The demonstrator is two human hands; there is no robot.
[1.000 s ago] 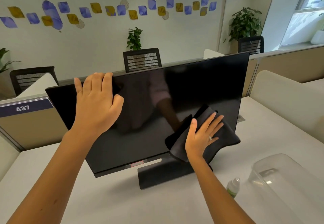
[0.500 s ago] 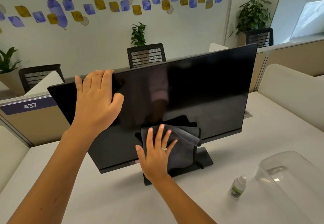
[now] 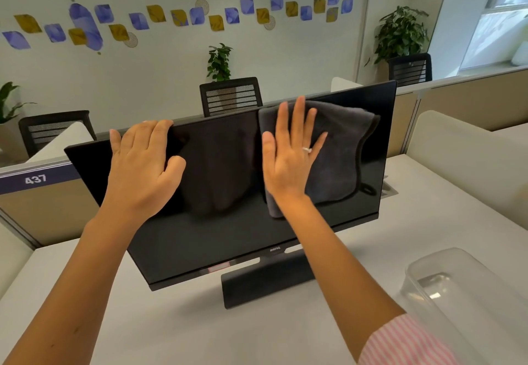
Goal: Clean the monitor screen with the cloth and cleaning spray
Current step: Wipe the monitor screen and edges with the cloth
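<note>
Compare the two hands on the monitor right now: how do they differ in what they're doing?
The left hand is bare and grips the top edge of the monitor, fingers curled over it; the right hand lies flat, fingers spread, pressing the dark grey cloth against the screen. The left hand sits toward the monitor's upper left; the right hand is further right, near the top. The right hand wears a ring; none shows on the left. Both touch the monitor's upper part.

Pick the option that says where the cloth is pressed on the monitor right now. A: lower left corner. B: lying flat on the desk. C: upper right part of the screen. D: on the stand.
C: the right hand presses the grey cloth flat against the upper right part of the monitor screen, its top edge near the top bezel.
</note>
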